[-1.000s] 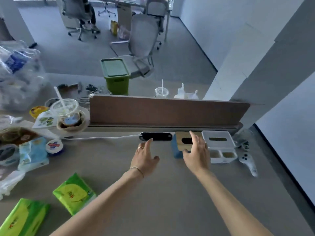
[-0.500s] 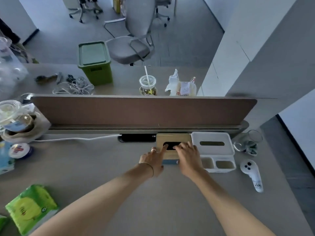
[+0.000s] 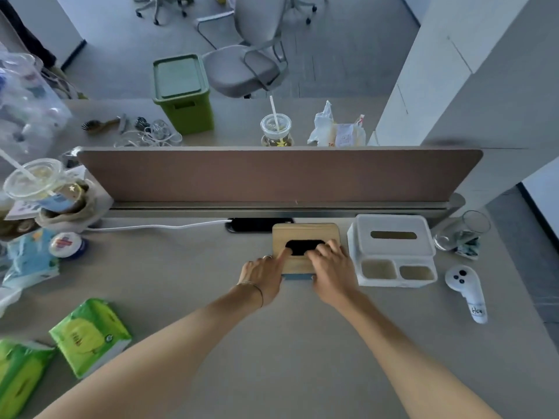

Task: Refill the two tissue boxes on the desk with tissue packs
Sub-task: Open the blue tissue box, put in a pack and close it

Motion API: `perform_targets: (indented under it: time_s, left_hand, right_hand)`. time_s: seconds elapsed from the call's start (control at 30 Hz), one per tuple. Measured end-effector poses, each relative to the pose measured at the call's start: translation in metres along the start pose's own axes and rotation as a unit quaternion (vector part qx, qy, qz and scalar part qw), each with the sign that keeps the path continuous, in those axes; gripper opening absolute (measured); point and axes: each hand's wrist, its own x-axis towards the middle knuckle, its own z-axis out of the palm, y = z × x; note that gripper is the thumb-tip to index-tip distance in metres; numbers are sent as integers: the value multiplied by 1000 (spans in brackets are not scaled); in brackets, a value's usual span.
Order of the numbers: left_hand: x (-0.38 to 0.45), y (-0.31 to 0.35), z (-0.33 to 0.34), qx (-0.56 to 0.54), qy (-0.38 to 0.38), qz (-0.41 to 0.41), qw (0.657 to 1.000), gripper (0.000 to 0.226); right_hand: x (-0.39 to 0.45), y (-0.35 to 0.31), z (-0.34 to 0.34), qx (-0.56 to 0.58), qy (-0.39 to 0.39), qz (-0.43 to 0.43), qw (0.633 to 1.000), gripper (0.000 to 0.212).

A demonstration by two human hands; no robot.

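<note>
A blue tissue box with a wooden lid (image 3: 305, 232) stands against the desk divider. Its dark slot shows no tissue. My left hand (image 3: 263, 275) grips the lid's left front edge, index finger at the slot. My right hand (image 3: 331, 267) rests on the lid's right front, fingers curled at the slot. A white tissue box (image 3: 391, 237) with two small front compartments stands just to the right. Two green tissue packs lie at the front left: one (image 3: 90, 335) near the middle-left, one (image 3: 18, 373) at the frame edge.
A brown divider (image 3: 272, 175) runs along the back of the desk (image 3: 287, 358). A white controller (image 3: 467, 290) and a glass (image 3: 462, 231) lie at the right. Cups, a blue pack and a round tin crowd the left. A black power socket (image 3: 251, 225) sits behind the wooden-lid box.
Both hands have moved forward onto the wooden-lid box and now hold its front edge. The view has tilted down and closer to the desk.
</note>
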Motion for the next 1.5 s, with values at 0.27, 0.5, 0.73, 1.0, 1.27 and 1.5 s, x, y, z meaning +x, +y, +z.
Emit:
perform_targets:
  time_s: [0.27,0.5,0.73,1.0,1.27,1.5]
  left_hand:
    - [-107,-62,19,-37,14,-6,999,59]
    - [-188,-106,51,-16,-4,-2,1000,60]
    - [-214,-126,78,21,-35,-35,999,65]
    - [-196,-131,74,-1,45,45,998,48]
    - [-179,-137,74,15,103,86,991,32]
    - [-190,-140,71,-22,131,111,985,41]
  right_hand:
    - [-53,-95,16,32,12,-24,999,51]
    - [-104,-165,46,48,-17,-37,998,54]
    - [-121,-201,65,40,-32,-49,997,54]
    - [-106,-189,61,25,-75,-104,991,56]
    - [-97,-183,54,58,-88,-117,988,50]
    - [-102,-180,57,69,-51,-129,988,55]
